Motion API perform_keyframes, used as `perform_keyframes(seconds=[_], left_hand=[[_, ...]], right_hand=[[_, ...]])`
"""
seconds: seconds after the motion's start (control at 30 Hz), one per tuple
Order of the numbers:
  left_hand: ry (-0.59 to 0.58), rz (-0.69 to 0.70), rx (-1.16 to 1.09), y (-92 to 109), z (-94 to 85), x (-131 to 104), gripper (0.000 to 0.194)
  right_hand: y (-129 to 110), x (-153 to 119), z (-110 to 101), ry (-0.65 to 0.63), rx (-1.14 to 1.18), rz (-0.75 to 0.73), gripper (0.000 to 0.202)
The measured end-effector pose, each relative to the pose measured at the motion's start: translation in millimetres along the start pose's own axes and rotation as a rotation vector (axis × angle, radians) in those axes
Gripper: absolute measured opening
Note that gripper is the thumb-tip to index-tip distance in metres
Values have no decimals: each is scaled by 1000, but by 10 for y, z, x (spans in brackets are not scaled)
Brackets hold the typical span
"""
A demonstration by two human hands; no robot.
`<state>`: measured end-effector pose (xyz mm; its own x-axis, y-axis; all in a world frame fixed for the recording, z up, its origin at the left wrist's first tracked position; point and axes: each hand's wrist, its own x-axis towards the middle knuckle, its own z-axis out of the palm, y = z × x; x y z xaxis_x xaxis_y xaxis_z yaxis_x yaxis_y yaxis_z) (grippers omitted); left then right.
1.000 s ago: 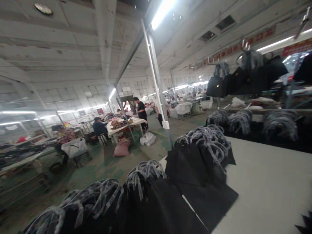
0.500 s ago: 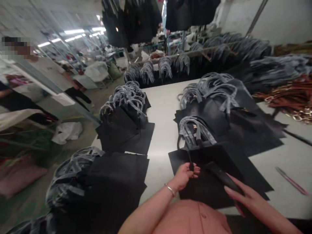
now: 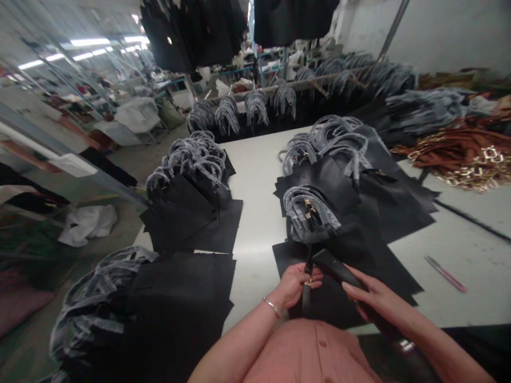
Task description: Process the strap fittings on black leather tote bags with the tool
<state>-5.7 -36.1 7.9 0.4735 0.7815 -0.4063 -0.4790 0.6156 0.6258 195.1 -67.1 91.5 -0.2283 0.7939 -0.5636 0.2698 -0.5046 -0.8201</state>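
My left hand [image 3: 297, 284], with a bracelet at the wrist, is closed on a thin black strap [image 3: 306, 298] with a small metal ring. In my right hand [image 3: 369, 295] lies a wide black strap [image 3: 339, 268], gripped between thumb and fingers. Its far end points at my left hand, and its other part trails below my right forearm, where a metal fitting shows. Both hands are above a flat black bag [image 3: 283, 258]. Wrapped grey handles [image 3: 295, 205] with gold clasps arch up at the bag's far edge.
More black bags [image 3: 183, 282] lie in piles left and right on the white table [image 3: 255, 213]. Pink-handled tweezers [image 3: 445, 274] and brown straps with gold hooks [image 3: 459, 157] are at the right. Bags hang behind the table. A person's arm shows at far left.
The wide strap's end has come closer to my left hand, and more of its length shows below my right forearm. The metal ring by my left fingers now shows. The view has shifted right.
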Motion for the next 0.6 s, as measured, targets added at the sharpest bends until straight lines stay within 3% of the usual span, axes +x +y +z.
perform_keyframes(seconds=[0.1,0.23,0.4,0.47,0.6], left_hand=[[-7,15,-7,-19,34,-6,24],[-7,-54,15,-27,53,-8,36],[186,-178,-51,8,13,32,32],[238,-151,-49,-5,9,50,28],[271,30,-14,-82,41,74,31]], right_hand=[[21,-26,19,-103,19,29,81],[-7,41,72,9,60,-14,81],[40,5,-23,37,-51,2,84],[107,-55,-39,43,-79,26,83],[194,-151,8,56,-60,41,85]])
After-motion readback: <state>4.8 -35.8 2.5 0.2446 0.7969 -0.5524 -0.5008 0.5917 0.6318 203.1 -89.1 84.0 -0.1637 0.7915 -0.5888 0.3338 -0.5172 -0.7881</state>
